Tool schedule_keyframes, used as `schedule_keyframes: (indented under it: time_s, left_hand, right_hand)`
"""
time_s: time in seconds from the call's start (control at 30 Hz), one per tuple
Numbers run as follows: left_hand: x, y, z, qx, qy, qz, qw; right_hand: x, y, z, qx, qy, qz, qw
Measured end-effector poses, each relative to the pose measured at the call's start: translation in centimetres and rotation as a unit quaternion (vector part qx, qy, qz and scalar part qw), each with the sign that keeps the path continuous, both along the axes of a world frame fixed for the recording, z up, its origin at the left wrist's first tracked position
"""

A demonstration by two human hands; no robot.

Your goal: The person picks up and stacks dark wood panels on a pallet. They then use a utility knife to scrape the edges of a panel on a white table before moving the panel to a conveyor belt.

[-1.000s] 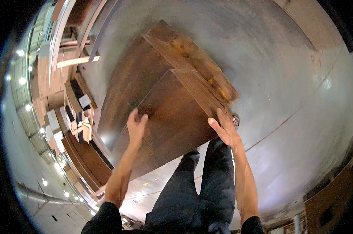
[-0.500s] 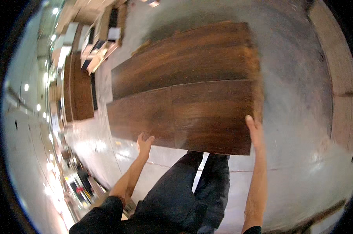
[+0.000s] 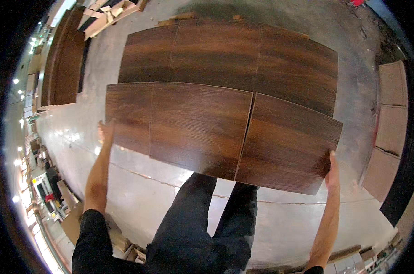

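A long, dark brown wood-grain panel (image 3: pixel 195 123) stretches across in front of my legs, with seams dividing its face into sections. A darker gap runs between its middle and right sections. My left hand (image 3: pixel 105 131) is closed on its left end, near the front corner. At the opposite end, my right hand (image 3: pixel 333 171) grips the edge, thumb up and fingers mostly hidden. Just beyond lies a second panel (image 3: pixel 216 52) of the same brown, also seamed; the near panel's back edge overlaps or meets it.
Light wooden pieces (image 3: pixel 175 19) poke out behind the far panel. A brown boxlike piece (image 3: pixel 63 59) stands at the left, near scraps of board (image 3: pixel 108 16). Cardboard-coloured blocks (image 3: pixel 390 130) line the right side, bordered by a black strip (image 3: pixel 406 182). Grey concrete floor (image 3: pixel 138 192) surrounds the panels.
My left hand has moved from the near panel's front edge out to its left end. My hands are wider apart. The panels now reach farther right in the view, and more seams show.
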State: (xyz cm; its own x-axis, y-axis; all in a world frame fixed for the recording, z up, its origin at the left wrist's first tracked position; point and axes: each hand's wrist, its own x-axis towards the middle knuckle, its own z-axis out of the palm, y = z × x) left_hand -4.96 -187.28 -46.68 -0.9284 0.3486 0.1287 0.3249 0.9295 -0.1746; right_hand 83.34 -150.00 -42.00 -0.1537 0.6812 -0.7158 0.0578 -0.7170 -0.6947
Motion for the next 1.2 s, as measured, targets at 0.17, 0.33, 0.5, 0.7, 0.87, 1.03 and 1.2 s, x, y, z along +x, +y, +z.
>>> schedule_keyframes:
  time_s: [0.17,0.33,0.5,0.7,0.87,1.03,1.2]
  left_hand:
    - [-11.4,-1.3,-1.1,0.11,-0.134,0.024,0.985]
    - [-8.5,4.5,1.3,0.297,-0.594,0.059,0.745]
    - [-9.4,3.6,1.9,0.241,-0.567,0.052,0.786]
    - [-7.3,4.3,4.1,0.257,-0.556,0.06,0.789]
    - [-8.7,4.1,2.5,0.253,-0.513,0.083,0.816]
    - [-8.2,2.9,3.7,0.293,-0.468,0.039,0.833]
    - [-6.7,-6.7,4.3,0.33,-0.127,0.022,0.935]
  right_hand:
    - [-1.6,1.2,-1.5,-0.035,-0.041,0.016,0.998]
    - [-2.4,0.6,-0.4,-0.047,-0.084,-0.024,0.995]
    - [-0.7,0.2,-3.2,-0.024,-0.181,-0.045,0.982]
    - [-1.7,0.8,-3.4,-0.043,-0.136,-0.019,0.99]
    - [-1.4,-0.5,-0.7,-0.024,-0.09,-0.026,0.995]
    - [-0.2,-0.7,-1.6,0.025,-0.237,-0.024,0.971]
    - [6.9,-1.7,-2.5,0.114,-0.255,0.026,0.96]
